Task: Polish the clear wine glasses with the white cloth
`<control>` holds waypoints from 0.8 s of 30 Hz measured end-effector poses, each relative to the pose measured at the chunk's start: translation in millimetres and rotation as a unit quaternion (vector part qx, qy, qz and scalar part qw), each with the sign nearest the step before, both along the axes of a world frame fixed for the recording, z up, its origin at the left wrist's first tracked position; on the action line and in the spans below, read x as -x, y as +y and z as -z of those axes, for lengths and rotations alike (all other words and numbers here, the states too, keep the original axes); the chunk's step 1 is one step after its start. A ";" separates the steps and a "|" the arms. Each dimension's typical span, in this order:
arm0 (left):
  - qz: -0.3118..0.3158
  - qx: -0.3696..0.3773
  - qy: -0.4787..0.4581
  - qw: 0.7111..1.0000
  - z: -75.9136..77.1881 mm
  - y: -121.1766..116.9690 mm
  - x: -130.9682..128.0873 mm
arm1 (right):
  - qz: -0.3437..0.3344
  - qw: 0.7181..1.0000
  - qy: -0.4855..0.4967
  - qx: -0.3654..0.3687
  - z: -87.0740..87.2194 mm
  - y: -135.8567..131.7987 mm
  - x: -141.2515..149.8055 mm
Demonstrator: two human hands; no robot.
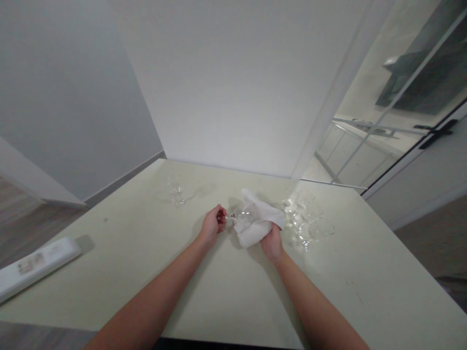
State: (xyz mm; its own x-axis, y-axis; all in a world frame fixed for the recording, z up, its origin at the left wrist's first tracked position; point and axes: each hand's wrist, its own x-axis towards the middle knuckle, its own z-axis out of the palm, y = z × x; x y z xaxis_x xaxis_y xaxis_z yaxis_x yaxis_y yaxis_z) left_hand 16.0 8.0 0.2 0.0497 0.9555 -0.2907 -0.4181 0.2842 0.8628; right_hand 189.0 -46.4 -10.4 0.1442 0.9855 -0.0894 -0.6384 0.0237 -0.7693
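Note:
My left hand (212,225) grips the stem end of a clear wine glass (243,215) that lies sideways above the table. My right hand (272,241) holds a white cloth (257,222) wrapped around the glass's bowl. Both hands hover over the middle of the pale table (146,272). Most of the bowl is hidden by the cloth.
Several clear glasses (308,221) stand close on the right of my right hand. One more clear glass (177,190) stands at the back left. A long white box (34,265) lies on the table's left edge. White walls meet behind the table; a glass partition is at right.

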 end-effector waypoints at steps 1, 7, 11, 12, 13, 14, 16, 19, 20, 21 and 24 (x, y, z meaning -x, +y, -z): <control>-0.004 0.000 -0.013 1.000 -0.1 0.3 0.6 | 0.009 1.000 0.009 0.007 -2.4 0.0 -0.8; -0.006 -0.013 -0.005 1.000 0.0 -0.5 -0.3 | -0.005 1.000 0.016 -0.013 -4.7 3.3 -7.3; 0.015 -0.058 0.096 0.994 0.4 -2.3 -2.1 | -0.038 0.994 -0.098 0.004 18.6 4.3 -13.7; 0.022 -0.080 0.121 0.989 0.2 -3.1 -1.8 | -0.026 0.990 -0.139 0.008 23.8 3.3 -15.7; 0.028 -0.103 0.139 0.985 -0.3 -3.9 -1.2 | -0.031 0.984 -0.177 0.009 27.3 1.8 -17.5; 0.030 -0.123 0.150 0.980 -0.8 -4.8 -0.2 | -0.033 0.978 -0.207 0.010 28.6 0.1 -19.2; 0.030 -0.154 0.162 0.974 -2.1 -6.6 1.9 | -0.044 0.967 -0.251 -0.005 25.3 -3.4 -21.3; 0.018 -0.179 0.181 0.967 -2.5 -8.1 3.6 | -0.059 0.957 -0.280 -0.038 14.3 -6.1 -21.8; 0.015 -0.184 0.189 0.964 -2.1 -8.2 3.5 | -0.064 0.956 -0.282 -0.040 11.8 -5.9 -21.8; 0.014 -0.187 0.197 0.962 -1.4 -8.0 3.2 | -0.066 0.958 -0.278 -0.036 10.5 -5.4 -21.7; 0.022 -0.193 0.206 0.959 0.6 -7.5 1.7 | -0.068 0.970 -0.233 -0.014 12.6 -2.9 -21.8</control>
State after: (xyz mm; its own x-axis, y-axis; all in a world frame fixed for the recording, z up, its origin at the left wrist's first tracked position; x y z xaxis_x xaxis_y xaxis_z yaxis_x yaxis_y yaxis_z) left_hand 14.4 0.5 -0.3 0.0490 0.9955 0.0807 -0.0146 -0.0800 0.9967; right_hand 210.8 -49.4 -23.0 0.0300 0.9994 -0.0184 -0.2202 -0.0113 -0.9754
